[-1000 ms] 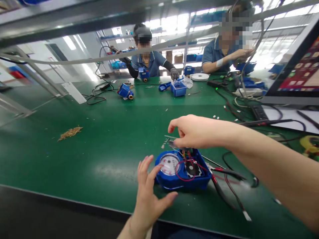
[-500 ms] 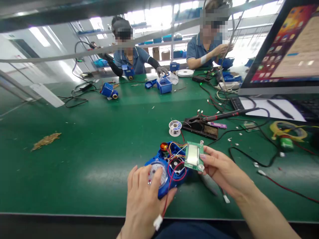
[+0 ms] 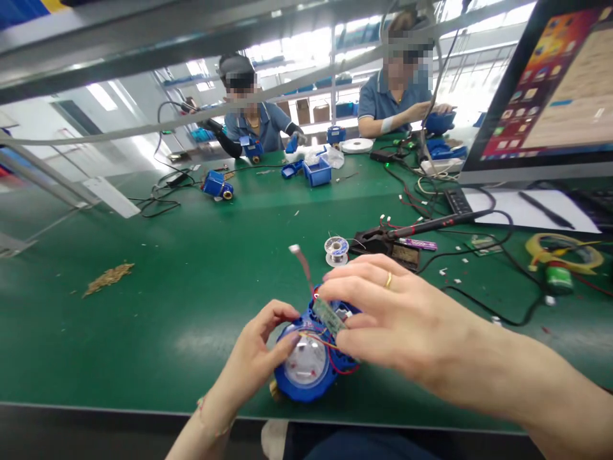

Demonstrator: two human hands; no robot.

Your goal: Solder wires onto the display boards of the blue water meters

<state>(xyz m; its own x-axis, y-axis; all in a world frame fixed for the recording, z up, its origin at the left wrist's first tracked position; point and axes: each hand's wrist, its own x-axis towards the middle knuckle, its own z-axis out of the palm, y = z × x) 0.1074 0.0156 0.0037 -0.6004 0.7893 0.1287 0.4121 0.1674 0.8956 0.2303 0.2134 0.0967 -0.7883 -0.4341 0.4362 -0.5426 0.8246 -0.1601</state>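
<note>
A blue water meter (image 3: 306, 390) with a round clear dial stands on the green table before me, its brass fitting showing at the lower left. My left hand (image 3: 263, 348) grips the left rim, thumb on the dial's edge. In my right hand (image 3: 383, 313) is a small green circuit board (image 3: 326, 317), tilted over the open compartment beside the dial. The fingers hide part of the board and compartment. Thin yellow and red wires run between board and housing. A wire lead with a white plug (image 3: 294, 249) sticks up past the right fingertips.
Behind the meter stand a solder spool (image 3: 336, 250) and a soldering iron (image 3: 435, 223) in its holder. Cables, yellow tape (image 3: 565, 252) and a monitor (image 3: 541, 96) occupy the right. Two co-workers sit across the table near a blue box (image 3: 317, 174). A metal bar crosses overhead.
My right hand has moved left over the meter and tilted the board, whose display faced up before. The meter has turned, and my left hand has shifted from across the dial to the left rim.
</note>
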